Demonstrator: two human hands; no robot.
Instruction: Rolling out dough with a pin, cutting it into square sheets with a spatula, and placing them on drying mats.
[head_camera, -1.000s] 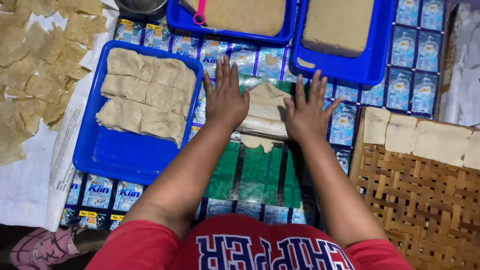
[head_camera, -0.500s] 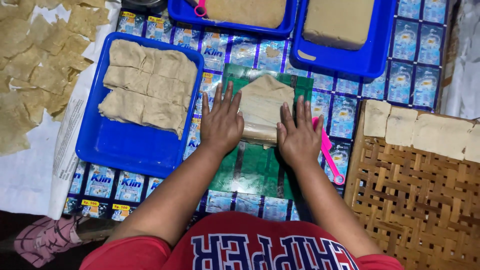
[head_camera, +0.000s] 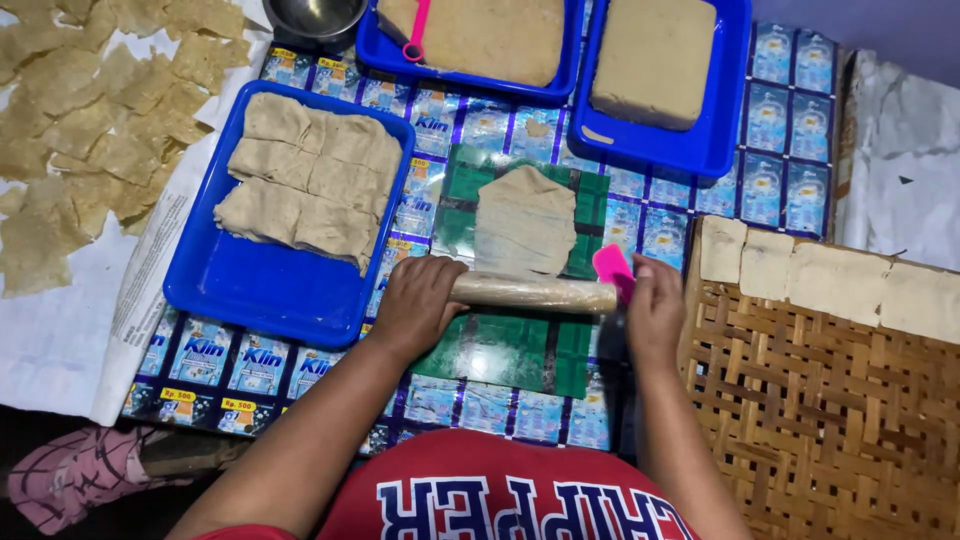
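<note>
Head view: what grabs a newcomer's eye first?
Dead centre, both hands press a rolling pin, left hand and right hand at its ends, below a flattened dough sheet on a green mat. Left of it, a bright blue tray holds stacked dough pieces. At right, pale blocks line a woven rack.

Dough sheet (head_camera: 524, 220) lies behind roller (head_camera: 533, 293), on mat (head_camera: 500, 345).

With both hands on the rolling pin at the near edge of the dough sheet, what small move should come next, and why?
Probably push the rolling pin away, up over the dough sheet. The left hand and the right hand press on its two ends, and the pin lies at the near edge of the sheet, which looks uneven and ridged on the green mat.
</note>
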